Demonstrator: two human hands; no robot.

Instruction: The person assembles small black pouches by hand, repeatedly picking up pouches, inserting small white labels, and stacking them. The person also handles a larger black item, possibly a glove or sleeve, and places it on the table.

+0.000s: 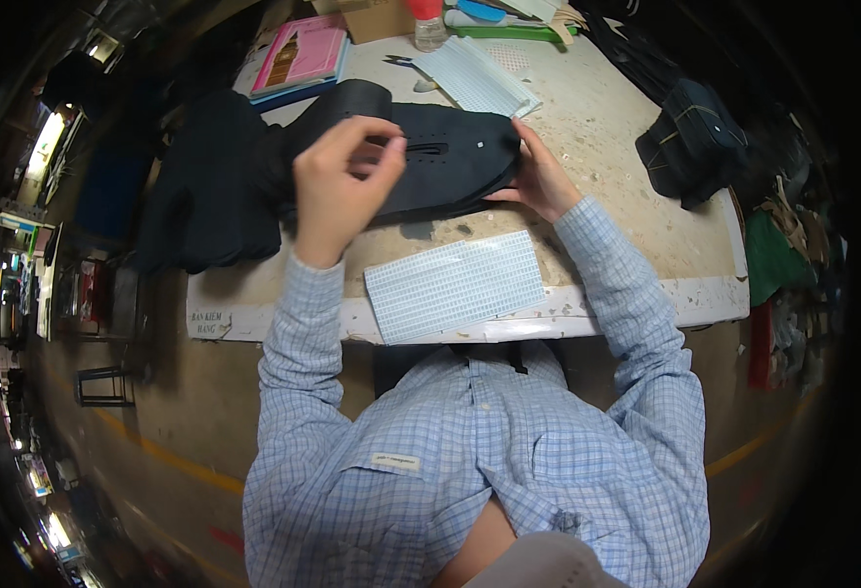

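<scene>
A stack of flat black fabric pieces, like shoe uppers [460, 147], lies on the table before me, with a slot, small holes and a tiny white sticker on top. My right hand [545, 174] grips its right end, thumb above and fingers underneath. Over the stack's left part, my left hand [345, 181] is curled with thumb and forefinger almost together; whatever they may pinch is too small to make out. Between my forearms lies a sheet of small pale labels [455, 284] at the table's front edge.
More black pieces [210, 181] are heaped at the left, and a tied black bundle [690, 142] sits at the right. Farther back are another label sheet [478, 76], thread snips [398, 61], a pink book [301, 54] and a red-topped bottle [429, 29].
</scene>
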